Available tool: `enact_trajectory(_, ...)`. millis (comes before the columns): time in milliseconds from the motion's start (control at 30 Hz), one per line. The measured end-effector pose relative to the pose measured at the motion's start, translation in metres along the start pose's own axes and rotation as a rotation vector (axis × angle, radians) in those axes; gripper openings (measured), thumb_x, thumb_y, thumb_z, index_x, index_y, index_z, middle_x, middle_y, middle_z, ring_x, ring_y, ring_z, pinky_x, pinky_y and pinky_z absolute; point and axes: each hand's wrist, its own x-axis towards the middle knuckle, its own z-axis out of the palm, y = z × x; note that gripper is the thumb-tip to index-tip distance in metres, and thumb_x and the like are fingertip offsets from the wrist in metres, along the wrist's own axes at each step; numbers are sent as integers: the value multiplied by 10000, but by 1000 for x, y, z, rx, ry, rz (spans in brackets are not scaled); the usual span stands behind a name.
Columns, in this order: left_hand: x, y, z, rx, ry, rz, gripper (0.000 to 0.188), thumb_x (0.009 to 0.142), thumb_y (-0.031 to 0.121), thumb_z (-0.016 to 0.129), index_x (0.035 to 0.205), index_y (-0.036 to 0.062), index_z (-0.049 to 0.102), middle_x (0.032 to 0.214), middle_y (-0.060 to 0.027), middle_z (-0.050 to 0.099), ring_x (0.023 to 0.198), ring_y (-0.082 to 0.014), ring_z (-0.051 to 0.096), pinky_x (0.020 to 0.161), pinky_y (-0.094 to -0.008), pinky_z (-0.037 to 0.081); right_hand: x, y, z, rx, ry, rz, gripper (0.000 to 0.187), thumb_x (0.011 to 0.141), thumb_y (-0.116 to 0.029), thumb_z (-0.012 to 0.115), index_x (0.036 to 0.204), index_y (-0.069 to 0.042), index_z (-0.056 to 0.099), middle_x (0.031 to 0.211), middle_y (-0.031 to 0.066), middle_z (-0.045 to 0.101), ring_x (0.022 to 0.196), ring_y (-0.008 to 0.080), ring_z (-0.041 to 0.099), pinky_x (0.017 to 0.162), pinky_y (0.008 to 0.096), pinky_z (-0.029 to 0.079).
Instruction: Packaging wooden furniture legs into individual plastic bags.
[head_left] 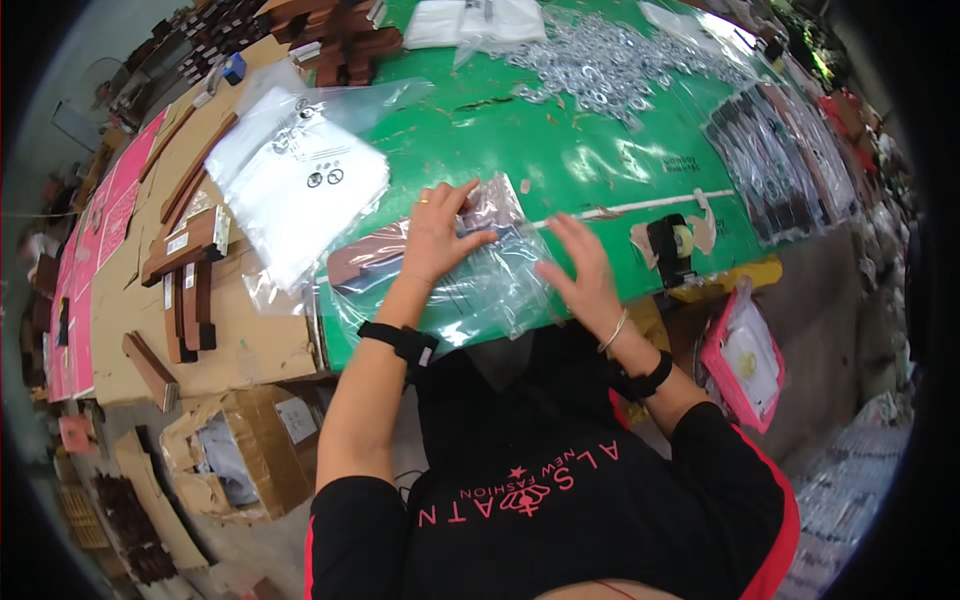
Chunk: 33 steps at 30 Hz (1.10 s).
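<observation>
In front of me at the table's near edge lies a clear plastic bag (450, 305) with a brown wooden-looking piece (370, 252) inside it. My left hand (440, 238) lies on the bag over this piece, thumb and fingers stretched out. To its right, my right hand (585, 278) is at the bag's right end, its fingers apart and nothing in them. Whether its fingertips touch the film, I cannot tell. Beyond my left hand, a crinkled part of the bag covers the far end of the piece.
A stack of flat clear bags (300, 180) lies left. Loose metal hardware (600, 65) spreads across the green table (450, 130). Packed bags (770, 165) and a black tape dispenser (662, 250) lie right. Brown pieces (190, 245) rest on cardboard; below stands a carton (275, 450).
</observation>
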Motion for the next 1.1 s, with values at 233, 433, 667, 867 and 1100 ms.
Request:
enact_trajectory(233, -8, 8, 3, 32, -41, 16, 856, 601, 278, 871, 1379, 134, 544, 1023, -68, 620, 971, -291, 535, 890, -423, 441, -28, 11, 10, 229, -66, 580, 826, 789, -504, 767, 1368, 10, 481, 905, 100, 664, 720, 212, 649, 662, 356, 515)
enact_trajectory(433, -8, 8, -1, 69, -46, -19, 815, 625, 248, 860, 1375, 162, 551, 1032, -65, 605, 985, -291, 529, 899, -423, 434, -11, 14, 30, 338, -9, 553, 740, 792, -376, 798, 1356, -19, 478, 875, 103, 656, 711, 214, 649, 642, 346, 505)
enact_trajectory(667, -9, 5, 2, 62, -35, 13, 798, 621, 256, 869, 1349, 147, 560, 1025, -57, 591, 977, -302, 536, 874, -423, 445, -41, 16, -4, 88, 44, 243, 742, 712, -185, 795, 1375, -92, 475, 1048, 103, 622, 967, 267, 613, 837, 406, 454)
enact_trajectory(867, -5, 6, 0, 33, -37, -13, 617, 773, 326, 785, 1329, 138, 596, 1000, -74, 599, 959, -281, 526, 893, -390, 426, -23, -21, 34, -66, 203, 282, 838, 713, -213, 785, 1441, -54, 401, 1235, 102, 539, 1150, 290, 508, 946, 419, 358)
enact_trajectory(1100, -2, 0, 5, 15, -24, -23, 499, 852, 333, 710, 1300, 139, 603, 1007, -66, 600, 954, -290, 535, 857, -416, 434, -28, -3, 48, 274, 218, 340, 926, 680, -370, 845, 1434, -62, 406, 1208, 110, 540, 1114, 281, 517, 898, 420, 374)
